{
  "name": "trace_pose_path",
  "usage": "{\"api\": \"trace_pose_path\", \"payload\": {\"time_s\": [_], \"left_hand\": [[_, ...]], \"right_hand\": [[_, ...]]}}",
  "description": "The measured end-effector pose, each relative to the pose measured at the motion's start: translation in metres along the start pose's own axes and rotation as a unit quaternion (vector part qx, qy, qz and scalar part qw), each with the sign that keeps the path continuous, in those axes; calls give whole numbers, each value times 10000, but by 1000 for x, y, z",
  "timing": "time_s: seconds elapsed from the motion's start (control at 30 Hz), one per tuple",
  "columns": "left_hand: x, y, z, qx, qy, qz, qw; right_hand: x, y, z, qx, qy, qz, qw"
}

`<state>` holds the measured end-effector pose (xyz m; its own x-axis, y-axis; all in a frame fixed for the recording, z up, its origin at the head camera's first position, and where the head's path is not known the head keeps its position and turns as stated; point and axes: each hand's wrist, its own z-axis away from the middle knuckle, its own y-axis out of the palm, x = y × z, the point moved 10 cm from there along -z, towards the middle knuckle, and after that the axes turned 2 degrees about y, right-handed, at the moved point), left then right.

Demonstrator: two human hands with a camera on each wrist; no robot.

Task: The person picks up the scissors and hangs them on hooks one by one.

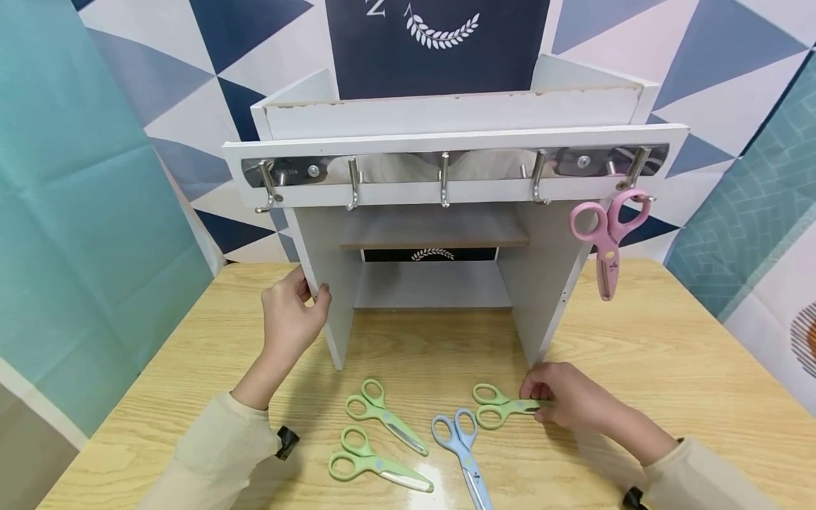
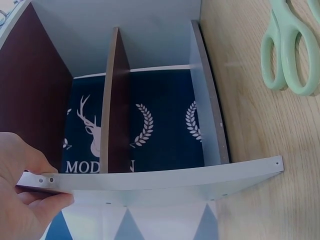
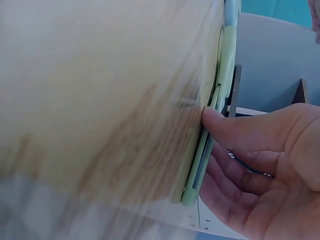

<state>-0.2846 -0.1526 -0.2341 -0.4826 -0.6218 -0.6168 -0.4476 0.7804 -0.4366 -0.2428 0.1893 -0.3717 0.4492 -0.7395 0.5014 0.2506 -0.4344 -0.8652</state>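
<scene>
My left hand (image 1: 290,312) grips the front edge of the left side panel (image 1: 319,283) of a white shelf unit, thumb inside and fingers outside. In the left wrist view, thumb and fingers pinch the panel edge (image 2: 165,181). Low by the right panel's foot, my right hand (image 1: 576,397) pinches green scissors (image 1: 506,408) by the blade end, their handles pointing left. The right wrist view shows thumb and fingertips on either side of the green blade (image 3: 192,187). Close by on the table lie blue scissors (image 1: 460,450) and two more green scissors (image 1: 377,411).
Across the shelf unit's front runs a hook rail (image 1: 395,193) with several metal hooks. Pink scissors (image 1: 610,248) hang from its rightmost hook. The unit stands on a wooden table (image 1: 204,340), before a patterned backdrop (image 1: 172,92). Inside are two shelf boards (image 1: 433,283).
</scene>
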Motion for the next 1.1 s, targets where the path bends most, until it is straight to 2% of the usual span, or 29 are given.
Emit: {"api": "trace_pose_path", "payload": {"time_s": [0.67, 1.1], "left_hand": [[-1, 0, 1, 2, 58, 60, 10000], [-1, 0, 1, -27, 93, 138, 9999]], "right_hand": [[6, 3, 0, 118, -99, 63, 9999], [14, 0, 1, -70, -556, 123, 9984]]}}
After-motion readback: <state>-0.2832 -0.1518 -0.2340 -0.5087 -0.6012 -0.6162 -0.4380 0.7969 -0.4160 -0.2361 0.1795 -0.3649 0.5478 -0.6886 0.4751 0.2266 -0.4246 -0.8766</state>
